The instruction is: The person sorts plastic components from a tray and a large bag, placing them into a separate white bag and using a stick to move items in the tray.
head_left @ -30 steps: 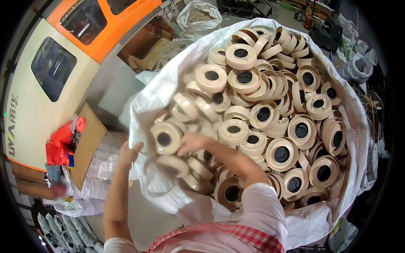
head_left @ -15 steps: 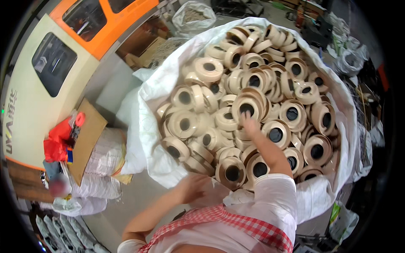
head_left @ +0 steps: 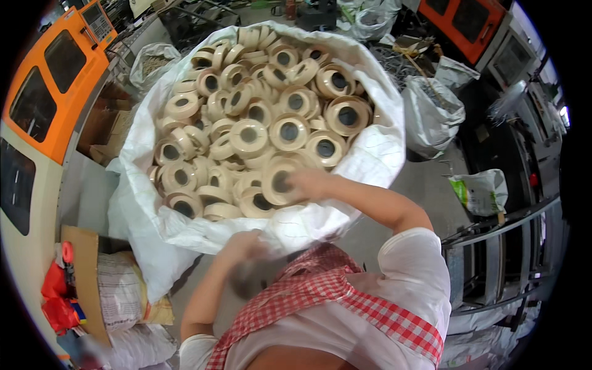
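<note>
A large white woven sack (head_left: pixel 139 145) stands before me, full of beige, flanged ring-shaped parts (head_left: pixel 248 137) with dark centres. My right hand (head_left: pixel 310 184) is closed on the right side of one beige ring-shaped part (head_left: pixel 275 179) near the sack's front rim. Its fingers reach toward the dark centre, and both hand and part are a little blurred. At the front rim, left of the right hand, my left hand (head_left: pixel 245 245) is against or just beside the white fabric. Motion smears its fingers, so their grip does not show.
An orange and cream machine (head_left: pixel 52 105) runs along the left. Cardboard (head_left: pixel 80 277) and stuffed bags (head_left: pixel 120 290) stand at the lower left. To the right are another white sack (head_left: pixel 431 117), a metal rack (head_left: pixel 478 271) and a white-and-green bag (head_left: pixel 481 192). A second orange machine (head_left: pixel 462 28) is at the far right.
My right hand has come back from the middle of the pile toward the front rim, now with a beige ring-shaped part. The whole view has swung rightward; my left hand remains near the front rim.
</note>
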The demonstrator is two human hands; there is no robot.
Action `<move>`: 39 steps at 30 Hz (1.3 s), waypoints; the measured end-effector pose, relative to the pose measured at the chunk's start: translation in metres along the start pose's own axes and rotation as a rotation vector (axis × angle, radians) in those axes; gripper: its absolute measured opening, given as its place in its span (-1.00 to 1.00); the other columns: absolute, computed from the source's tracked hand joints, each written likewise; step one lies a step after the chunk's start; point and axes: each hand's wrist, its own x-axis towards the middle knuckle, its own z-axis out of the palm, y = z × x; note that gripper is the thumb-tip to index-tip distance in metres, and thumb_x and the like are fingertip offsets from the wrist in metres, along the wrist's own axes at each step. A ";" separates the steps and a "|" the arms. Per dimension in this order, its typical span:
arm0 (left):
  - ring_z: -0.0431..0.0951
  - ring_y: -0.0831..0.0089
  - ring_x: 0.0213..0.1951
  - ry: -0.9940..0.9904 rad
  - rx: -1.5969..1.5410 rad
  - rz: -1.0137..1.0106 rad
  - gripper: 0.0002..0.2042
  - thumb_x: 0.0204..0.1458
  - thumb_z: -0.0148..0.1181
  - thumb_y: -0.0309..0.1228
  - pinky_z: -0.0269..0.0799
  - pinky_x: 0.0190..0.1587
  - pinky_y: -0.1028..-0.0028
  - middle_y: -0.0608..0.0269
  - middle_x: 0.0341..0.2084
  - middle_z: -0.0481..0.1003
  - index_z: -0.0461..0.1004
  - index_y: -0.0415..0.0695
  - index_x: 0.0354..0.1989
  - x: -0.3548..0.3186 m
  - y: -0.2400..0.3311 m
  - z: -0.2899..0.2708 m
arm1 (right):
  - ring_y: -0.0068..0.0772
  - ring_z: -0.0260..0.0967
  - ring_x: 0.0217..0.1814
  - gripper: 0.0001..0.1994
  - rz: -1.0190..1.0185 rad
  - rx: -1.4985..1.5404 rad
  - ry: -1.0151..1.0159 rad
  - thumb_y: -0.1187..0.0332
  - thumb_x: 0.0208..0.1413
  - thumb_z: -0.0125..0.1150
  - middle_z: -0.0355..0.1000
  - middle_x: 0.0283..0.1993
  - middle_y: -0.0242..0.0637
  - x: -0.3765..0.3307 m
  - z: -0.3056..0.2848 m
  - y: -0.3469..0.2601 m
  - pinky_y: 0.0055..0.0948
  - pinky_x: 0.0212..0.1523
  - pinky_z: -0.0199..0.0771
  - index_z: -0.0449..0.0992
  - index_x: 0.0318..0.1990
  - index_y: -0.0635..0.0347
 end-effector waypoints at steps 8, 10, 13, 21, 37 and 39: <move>0.25 0.04 0.07 0.314 -0.227 0.197 -0.48 0.01 -0.01 -0.16 0.14 0.10 0.31 -0.15 0.01 0.27 0.22 -0.33 0.03 0.039 0.081 0.003 | 0.07 -0.04 0.27 0.06 1.400 0.334 0.969 0.11 -0.29 0.36 -0.09 0.28 0.09 -0.167 -0.101 0.112 -0.08 0.12 0.12 -0.30 0.29 0.13; 0.25 0.04 0.07 0.304 -0.210 0.226 -0.49 0.02 -0.02 -0.16 0.14 0.10 0.31 -0.15 0.01 0.28 0.22 -0.33 0.03 0.074 0.100 0.015 | -0.16 0.37 -0.10 -0.19 1.039 0.920 0.744 0.14 -0.29 0.39 0.32 -0.04 0.14 -0.202 -0.059 0.191 -0.27 -0.14 0.38 0.20 0.00 0.68; 0.33 0.09 -0.03 0.349 -0.203 0.241 -0.56 0.09 -0.13 -0.17 0.18 0.05 0.34 -0.12 -0.10 0.35 0.28 -0.35 -0.07 0.126 0.099 0.026 | -0.27 0.40 -0.27 -0.43 0.914 0.627 0.762 0.16 -0.24 0.31 0.44 -0.28 0.00 -0.182 -0.029 0.205 -0.35 -0.23 0.38 0.42 -0.23 0.62; 0.40 0.50 -0.16 -0.046 -0.783 -0.395 -0.48 0.13 -0.19 -0.02 0.28 -0.10 0.50 0.23 -0.07 0.38 0.22 -0.16 0.12 0.209 0.241 0.057 | -0.43 0.35 -0.36 -0.63 0.525 0.957 0.518 0.24 0.00 0.05 0.44 -0.33 -0.28 -0.263 -0.052 0.188 -0.49 -0.35 0.35 0.42 0.00 0.07; 0.37 0.30 -0.28 0.638 -1.413 -0.381 -0.41 0.02 -0.15 0.18 0.34 -0.19 0.34 0.13 -0.28 0.39 0.34 -0.12 -0.05 0.365 0.251 -0.013 | -0.33 0.41 -0.39 -0.64 0.017 0.949 -0.321 0.14 -0.03 0.15 0.46 -0.41 -0.12 -0.369 -0.196 0.206 -0.41 -0.33 0.34 0.45 -0.28 0.33; 0.40 0.26 -0.21 0.696 -1.484 -0.410 -0.31 -0.04 -0.14 0.23 0.36 -0.12 0.30 0.09 -0.17 0.40 0.28 -0.14 0.05 0.421 0.290 -0.054 | -0.30 0.42 -0.38 -0.65 -0.061 0.988 -0.369 0.14 -0.02 0.14 0.46 -0.42 -0.10 -0.365 -0.194 0.255 -0.41 -0.33 0.35 0.44 -0.26 0.30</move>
